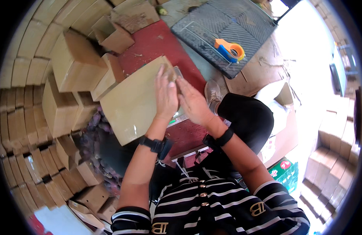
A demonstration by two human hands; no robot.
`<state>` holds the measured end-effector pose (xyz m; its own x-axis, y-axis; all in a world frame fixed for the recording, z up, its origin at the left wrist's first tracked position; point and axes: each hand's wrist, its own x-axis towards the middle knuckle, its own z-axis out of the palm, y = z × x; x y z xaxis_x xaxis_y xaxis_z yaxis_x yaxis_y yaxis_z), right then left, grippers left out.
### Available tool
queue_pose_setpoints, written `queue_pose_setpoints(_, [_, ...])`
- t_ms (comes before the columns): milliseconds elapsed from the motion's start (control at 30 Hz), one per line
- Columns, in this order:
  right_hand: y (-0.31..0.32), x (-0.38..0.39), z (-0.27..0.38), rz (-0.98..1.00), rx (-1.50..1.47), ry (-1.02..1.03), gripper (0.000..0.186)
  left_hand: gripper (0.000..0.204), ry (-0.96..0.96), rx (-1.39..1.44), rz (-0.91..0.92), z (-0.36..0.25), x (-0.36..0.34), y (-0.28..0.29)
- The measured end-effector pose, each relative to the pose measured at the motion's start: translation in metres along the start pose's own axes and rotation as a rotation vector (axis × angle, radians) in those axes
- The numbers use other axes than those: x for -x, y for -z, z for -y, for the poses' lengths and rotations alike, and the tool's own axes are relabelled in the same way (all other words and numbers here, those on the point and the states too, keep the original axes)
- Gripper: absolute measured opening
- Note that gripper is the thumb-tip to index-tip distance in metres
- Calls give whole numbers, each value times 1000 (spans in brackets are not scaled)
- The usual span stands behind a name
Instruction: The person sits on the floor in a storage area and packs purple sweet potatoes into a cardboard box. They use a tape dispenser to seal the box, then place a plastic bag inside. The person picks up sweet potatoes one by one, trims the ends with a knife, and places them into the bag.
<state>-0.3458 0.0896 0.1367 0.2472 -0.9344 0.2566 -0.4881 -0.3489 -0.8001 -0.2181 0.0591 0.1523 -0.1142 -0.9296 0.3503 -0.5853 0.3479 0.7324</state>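
Observation:
A closed cardboard box [128, 100] lies tilted in front of me, with shiny clear tape on its near end. My left hand [166, 94] rests along the right edge of its top, fingers stretched out. Close beside it, my right hand [193, 101] is held with fingers straight at the same edge, angled toward the left hand. The two hands nearly touch at the fingers and thumbs. Neither hand shows anything held. Part of the box's right side, with a printed label strip, is hidden under the hands.
A black ribbed platform trolley [204, 29] stands ahead, bearing an orange and blue tape dispenser [223, 44]. Stacked cartons [28, 74] line the left. Dark purple produce [95, 147] lies beside my left leg. A green carton [287, 176] sits to the right, near an open box [283, 143].

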Motion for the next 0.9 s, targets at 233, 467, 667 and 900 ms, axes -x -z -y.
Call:
queue_pose_setpoints(233, [-6,-30,2,34,383,157,47,39,-205,-179,32,17,-2,7])
queue_pose_setpoints(467, [-2,-11,18,79,415,126,50,48,33,-14,70,8,12,24])
queue_pose_setpoints(667, [10,25,2,211,204,-201,50,67,419,-759,-66,81,90,118])
queue_pose_setpoints(900, [21,-6,-3,113,-273,-378,58,62,904,292,-382,114,146,201])
